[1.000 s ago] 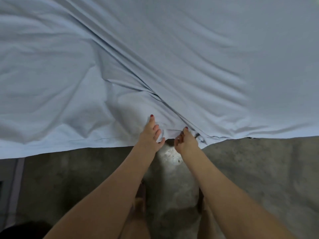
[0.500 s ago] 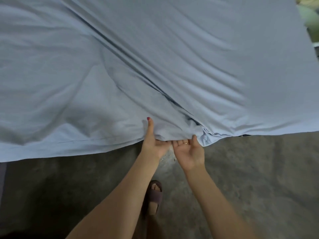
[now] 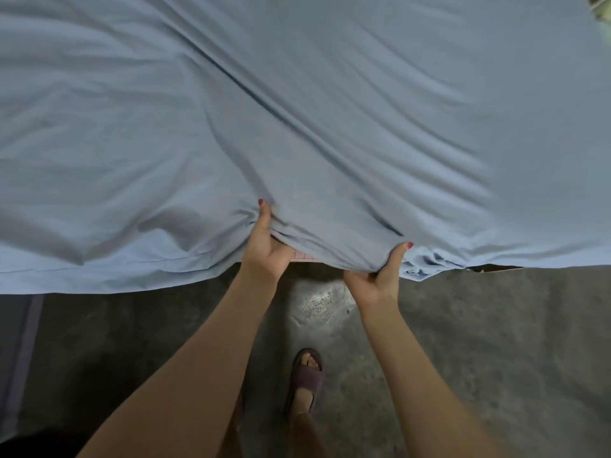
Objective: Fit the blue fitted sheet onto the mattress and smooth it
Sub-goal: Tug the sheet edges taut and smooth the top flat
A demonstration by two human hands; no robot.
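1. Grey concrete floor runs below both of my hands, with a pale shiny patch on it between my wrists.
2. Beyond my grip, the blue fitted sheet fills the whole upper part of the view, spread loosely over the mattress, of which only a small pinkish checked strip shows just beside my left palm.
3. My left hand holds the sheet's near edge: the thumb lies on top of the cloth, pointing away from me, and the fingers are tucked under the fold, so my left grip is closed on the fabric.
4. My right hand sits close to the right of the left one, palm turned up, its thumb pressed over a bunched fold and the fingers curled beneath it; this grip also holds the sheet.
5. Long creases run from the far left of the sheet diagonally down toward my two hands, and the cloth puckers where each thumb bites.
6. To the right of my right grip the hem is gathered in small ruffles.
7. Left of my left grip the hem hangs in a smooth line over the floor.
8. Nearer to me than both hands, one foot in a dark sandal stands on the concrete.
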